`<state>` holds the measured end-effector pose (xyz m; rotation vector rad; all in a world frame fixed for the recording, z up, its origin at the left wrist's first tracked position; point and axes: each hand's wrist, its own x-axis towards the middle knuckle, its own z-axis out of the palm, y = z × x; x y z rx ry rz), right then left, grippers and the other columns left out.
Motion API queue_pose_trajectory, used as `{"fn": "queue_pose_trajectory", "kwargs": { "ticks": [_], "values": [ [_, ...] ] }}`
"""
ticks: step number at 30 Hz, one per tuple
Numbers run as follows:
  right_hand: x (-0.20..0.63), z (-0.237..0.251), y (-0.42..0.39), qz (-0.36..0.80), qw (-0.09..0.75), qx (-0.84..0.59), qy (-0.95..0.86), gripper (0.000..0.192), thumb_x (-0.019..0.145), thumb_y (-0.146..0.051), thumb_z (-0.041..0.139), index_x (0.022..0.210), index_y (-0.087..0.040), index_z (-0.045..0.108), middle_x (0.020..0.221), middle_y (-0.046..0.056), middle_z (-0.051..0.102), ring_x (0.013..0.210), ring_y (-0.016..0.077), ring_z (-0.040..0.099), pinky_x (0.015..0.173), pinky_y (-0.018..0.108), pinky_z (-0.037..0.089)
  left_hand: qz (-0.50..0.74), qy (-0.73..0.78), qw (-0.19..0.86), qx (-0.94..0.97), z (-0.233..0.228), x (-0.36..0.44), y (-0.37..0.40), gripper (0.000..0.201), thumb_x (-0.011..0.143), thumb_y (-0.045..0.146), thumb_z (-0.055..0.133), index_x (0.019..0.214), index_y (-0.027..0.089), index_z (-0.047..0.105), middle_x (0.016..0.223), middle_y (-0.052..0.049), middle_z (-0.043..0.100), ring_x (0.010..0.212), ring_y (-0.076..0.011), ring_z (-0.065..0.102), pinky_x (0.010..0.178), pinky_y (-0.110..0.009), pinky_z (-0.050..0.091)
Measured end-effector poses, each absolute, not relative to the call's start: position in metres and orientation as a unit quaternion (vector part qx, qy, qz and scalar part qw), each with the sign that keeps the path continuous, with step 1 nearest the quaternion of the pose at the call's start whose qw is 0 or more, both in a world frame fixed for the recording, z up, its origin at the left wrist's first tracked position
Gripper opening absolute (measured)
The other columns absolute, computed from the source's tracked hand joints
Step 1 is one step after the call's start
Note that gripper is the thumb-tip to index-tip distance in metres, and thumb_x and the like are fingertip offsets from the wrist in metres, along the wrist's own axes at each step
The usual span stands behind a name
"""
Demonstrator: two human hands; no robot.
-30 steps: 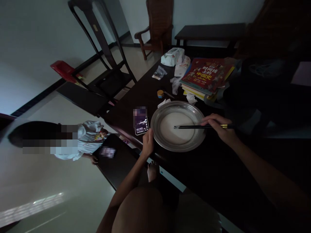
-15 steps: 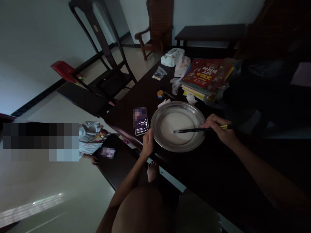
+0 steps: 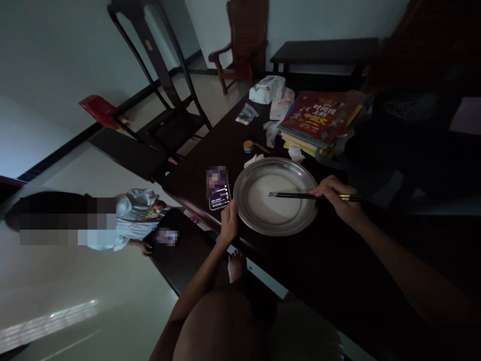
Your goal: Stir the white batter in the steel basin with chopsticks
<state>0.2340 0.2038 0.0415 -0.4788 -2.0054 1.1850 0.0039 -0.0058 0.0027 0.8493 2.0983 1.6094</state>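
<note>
A metal basin holding a pale, milky liquid is set on the dark worktop. Taking the basin as the dial, the right hand is placed at three o'clock, its fingers closed around a pair of black chopsticks that are pointed inward toward nine. The tips are brought together near the middle of the liquid; whether they are dipped or held just above it cannot be told. The left hand is set against the rim at eight o'clock, its fingers curled; how firmly the rim is gripped cannot be told. For good control, the chopsticks are probably best kept together and at a shallow slant, with any strokes made smooth and kept off the wall so that nothing is slopped over. The basin should be steadied at its rim, since a push from three o'clock could slide it toward the lit smartphone, laid close by at nine. Crumpled tissue is found just outside the rim at eleven, and a stack of books is seen at one; splashes should be kept from both.
</note>
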Motion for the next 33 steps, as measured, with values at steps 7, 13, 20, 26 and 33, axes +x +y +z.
{"fn": "queue_pose_trajectory", "kwargs": {
  "ticks": [7,13,20,26,33],
  "values": [
    [0.2350,0.0386,0.2054,0.488,0.347,-0.164,-0.784,0.026,0.095,-0.035,0.056,0.074,-0.026,0.070,0.080,0.002,0.072,0.081,0.0207,0.066,0.077,0.037,0.051,0.565,0.744,0.177,0.311,0.0014,0.0034,-0.0064,0.061,0.089,0.072,0.037,0.070,0.016,0.056,0.070,-0.002,0.056,0.069,-0.0145,0.048,0.069,-0.028,0.041],
    [0.2355,0.0379,0.2078,0.503,0.371,-0.165,-0.763,0.033,0.096,-0.037,0.053,0.069,-0.026,0.068,0.072,0.002,0.069,0.073,0.0189,0.064,0.072,0.035,0.050,0.559,0.747,0.171,0.316,0.0000,0.0026,-0.0054,0.065,0.086,0.077,0.035,0.067,0.017,0.053,0.067,0.000,0.053,0.067,-0.0136,0.045,0.067,-0.028,0.040],
    [0.2349,0.0392,0.2070,0.474,0.360,-0.168,-0.786,0.027,0.095,-0.036,0.056,0.075,-0.027,0.072,0.080,0.002,0.073,0.080,0.0204,0.066,0.077,0.037,0.051,0.560,0.748,0.171,0.313,0.0002,0.0035,-0.0046,0.065,0.086,0.077,0.034,0.067,0.017,0.053,0.067,-0.001,0.053,0.067,-0.0139,0.046,0.066,-0.028,0.039],
    [0.2345,0.0399,0.2063,0.482,0.355,-0.161,-0.785,0.030,0.095,-0.038,0.055,0.073,-0.027,0.072,0.076,0.002,0.072,0.078,0.0206,0.065,0.074,0.037,0.050,0.557,0.751,0.170,0.309,-0.0002,0.0032,-0.0050,0.065,0.086,0.076,0.035,0.068,0.017,0.053,0.068,-0.001,0.053,0.067,-0.0137,0.045,0.066,-0.028,0.039],
    [0.2358,0.0390,0.2080,0.487,0.377,-0.180,-0.767,0.036,0.097,-0.040,0.052,0.069,-0.026,0.069,0.073,0.003,0.070,0.074,0.0202,0.064,0.074,0.038,0.050,0.558,0.749,0.169,0.316,-0.0008,0.0024,-0.0052,0.063,0.087,0.075,0.035,0.068,0.017,0.054,0.068,-0.001,0.054,0.067,-0.0139,0.046,0.066,-0.028,0.039]
  ]
}}
